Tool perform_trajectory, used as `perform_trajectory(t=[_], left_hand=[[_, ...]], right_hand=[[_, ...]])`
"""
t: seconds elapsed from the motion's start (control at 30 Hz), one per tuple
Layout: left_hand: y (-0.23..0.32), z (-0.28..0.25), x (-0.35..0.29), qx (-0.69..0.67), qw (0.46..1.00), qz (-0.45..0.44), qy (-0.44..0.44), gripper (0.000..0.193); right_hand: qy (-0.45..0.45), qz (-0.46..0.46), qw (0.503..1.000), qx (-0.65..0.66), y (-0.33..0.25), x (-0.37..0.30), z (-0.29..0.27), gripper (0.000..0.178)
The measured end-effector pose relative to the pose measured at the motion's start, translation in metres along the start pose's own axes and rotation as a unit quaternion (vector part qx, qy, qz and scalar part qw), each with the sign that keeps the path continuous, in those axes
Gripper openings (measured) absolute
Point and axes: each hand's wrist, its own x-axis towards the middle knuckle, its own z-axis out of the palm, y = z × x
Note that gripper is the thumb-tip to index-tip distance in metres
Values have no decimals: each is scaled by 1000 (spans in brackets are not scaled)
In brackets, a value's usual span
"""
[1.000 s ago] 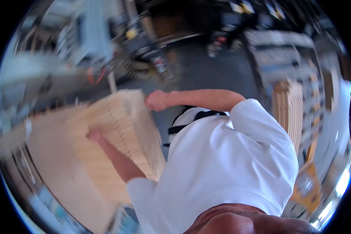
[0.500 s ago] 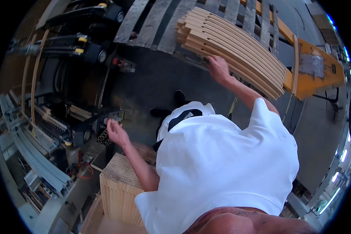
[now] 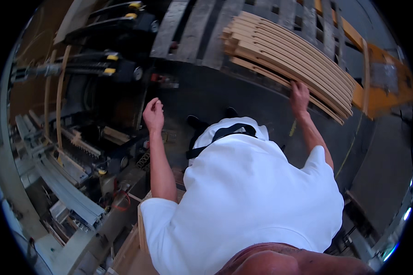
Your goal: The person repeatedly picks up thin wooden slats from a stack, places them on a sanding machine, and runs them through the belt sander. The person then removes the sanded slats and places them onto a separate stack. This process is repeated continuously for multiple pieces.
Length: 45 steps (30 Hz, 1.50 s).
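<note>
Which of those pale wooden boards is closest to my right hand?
The outermost board on your side of the stack, at your right hand. A dark gap partly separates it from the others, packed closer together.

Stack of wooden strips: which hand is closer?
Right. The right hand is at the near edge of the stack of wooden strips; the left hand is apart, off to its left.
</note>
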Motion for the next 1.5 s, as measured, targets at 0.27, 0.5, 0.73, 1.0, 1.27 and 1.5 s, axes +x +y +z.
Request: perform_trajectory(t=[0.27, 0.5, 0.73, 1.0, 1.27, 1.5], left_hand=[[1, -154, 140, 187, 967, 110, 132, 26], [11, -368, 307, 462, 818, 112, 324, 49], [-1, -433, 365, 517, 802, -44, 294, 69], [27, -346, 263, 364, 913, 92, 162, 32], [60, -231, 116, 197, 978, 59, 45, 35], [59, -236, 36, 133, 986, -56, 89, 41]], right_hand=[[-10, 20, 993, -112, -41, 14, -46, 36], [-58, 33, 997, -36, -144, 53, -88, 46], [-64, -97, 990, 82, -337, 158, -125, 57], [-132, -320, 901, 260, -510, 321, -91, 59], [-138, -613, 741, 235, -760, 422, -15, 68], [-123, -705, 651, 253, -947, 393, 61, 59]])
